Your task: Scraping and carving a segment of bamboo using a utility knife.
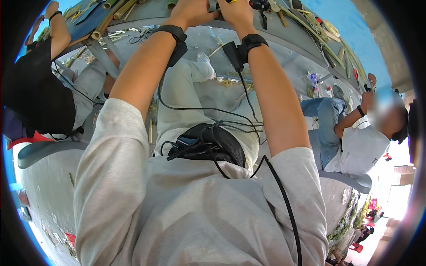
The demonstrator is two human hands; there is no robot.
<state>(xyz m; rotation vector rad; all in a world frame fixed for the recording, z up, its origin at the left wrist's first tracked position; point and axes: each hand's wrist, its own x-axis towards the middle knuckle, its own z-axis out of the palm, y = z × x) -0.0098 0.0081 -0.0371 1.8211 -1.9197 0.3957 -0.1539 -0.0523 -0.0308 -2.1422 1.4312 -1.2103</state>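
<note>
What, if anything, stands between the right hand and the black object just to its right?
Nothing visible does: the black object lies immediately right of the right hand, with no other thing between them. Whether they touch is unclear, and the picture's top edge cuts off whatever lies farther up.

Grey table (290,37) — cut bamboo lengths (108,22) toward the left, long thin greenish strips (306,29) toward the right.
</note>
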